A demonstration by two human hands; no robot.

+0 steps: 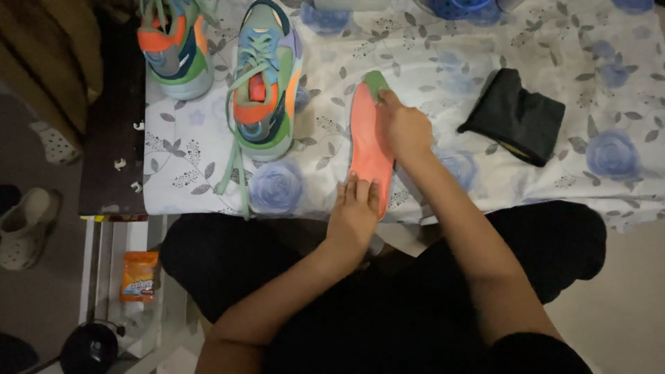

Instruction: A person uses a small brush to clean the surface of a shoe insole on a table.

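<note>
An orange insole [365,142] with a green tip lies flat on the flower-patterned cloth [443,62], near its front edge. My left hand [355,211] presses on the insole's near end with flat fingers. My right hand [404,127] rests on its far right side, fingertips at the green tip. Left of the insole stands a colourful sneaker [265,83] with green laces trailing over the edge. A second matching sneaker [174,45] stands at the cloth's far left corner.
A folded dark grey cloth [516,116] lies to the right of the insole. A blue object [460,7] sits at the far edge. On the floor at left are an orange packet [139,275], a light shoe [26,225] and a dark round thing [90,348].
</note>
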